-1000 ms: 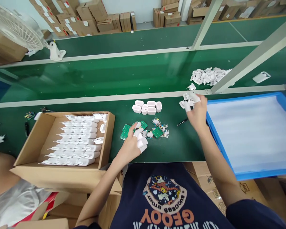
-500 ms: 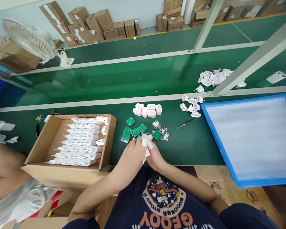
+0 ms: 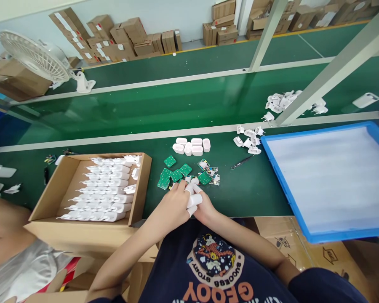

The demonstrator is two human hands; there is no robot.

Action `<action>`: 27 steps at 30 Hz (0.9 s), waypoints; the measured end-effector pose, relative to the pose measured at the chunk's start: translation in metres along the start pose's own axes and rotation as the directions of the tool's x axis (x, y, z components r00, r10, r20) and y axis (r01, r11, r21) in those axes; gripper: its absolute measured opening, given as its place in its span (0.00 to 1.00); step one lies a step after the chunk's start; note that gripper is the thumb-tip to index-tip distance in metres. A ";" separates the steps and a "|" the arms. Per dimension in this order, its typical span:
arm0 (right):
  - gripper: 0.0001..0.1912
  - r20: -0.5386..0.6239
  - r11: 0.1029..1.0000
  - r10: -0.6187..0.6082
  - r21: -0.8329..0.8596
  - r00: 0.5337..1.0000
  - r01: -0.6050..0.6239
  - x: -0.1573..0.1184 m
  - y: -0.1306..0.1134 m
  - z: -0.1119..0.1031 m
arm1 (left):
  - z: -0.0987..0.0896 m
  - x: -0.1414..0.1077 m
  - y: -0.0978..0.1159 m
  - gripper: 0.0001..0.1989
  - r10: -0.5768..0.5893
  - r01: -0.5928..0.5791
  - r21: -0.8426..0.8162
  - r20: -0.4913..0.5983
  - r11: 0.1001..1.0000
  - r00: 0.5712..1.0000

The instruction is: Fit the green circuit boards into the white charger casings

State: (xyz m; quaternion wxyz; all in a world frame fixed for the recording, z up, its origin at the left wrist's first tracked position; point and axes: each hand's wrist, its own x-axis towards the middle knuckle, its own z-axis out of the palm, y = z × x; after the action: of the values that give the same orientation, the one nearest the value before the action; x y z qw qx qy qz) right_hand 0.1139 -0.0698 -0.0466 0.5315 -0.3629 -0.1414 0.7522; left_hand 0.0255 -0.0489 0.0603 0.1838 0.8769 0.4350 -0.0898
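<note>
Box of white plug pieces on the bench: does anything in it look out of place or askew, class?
Yes: most pieces form neat rows, but beside the right wall of the box a few loose pieces look out of line.

The scene is evenly and brightly lit; pale glare is reflected on the green bench [image 3: 139,107], and edges are stretched by wide-angle distortion.

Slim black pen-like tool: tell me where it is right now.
In the head view, the slim black tool lies on the person's right, between the green circuit boards and the blue-rimmed white tray, just below the small white plug pieces.
</note>
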 end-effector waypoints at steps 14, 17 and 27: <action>0.12 0.185 0.647 -0.336 -0.667 0.924 0.369 0.000 -0.059 0.005 | 0.034 -0.026 -0.022 0.27 -0.148 -0.119 -0.523 -0.442 0.844 0.885; 0.12 0.290 0.422 -0.363 -0.796 0.885 0.434 -0.002 -0.062 0.004 | 0.053 -0.028 -0.017 0.29 -0.210 -0.141 -0.582 -0.493 0.801 0.844; 0.14 0.341 -0.307 -0.300 -0.919 0.891 0.248 0.036 -0.103 -0.020 | 0.093 -0.024 -0.032 0.28 -0.253 -0.036 -0.567 -0.421 0.823 0.871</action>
State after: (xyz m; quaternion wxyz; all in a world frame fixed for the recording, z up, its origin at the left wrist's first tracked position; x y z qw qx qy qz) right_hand 0.1936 0.0004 -0.0133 0.2093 -0.6048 -0.7411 0.2031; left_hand -0.0142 -0.0854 -0.0251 0.3126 0.7516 0.5243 0.2500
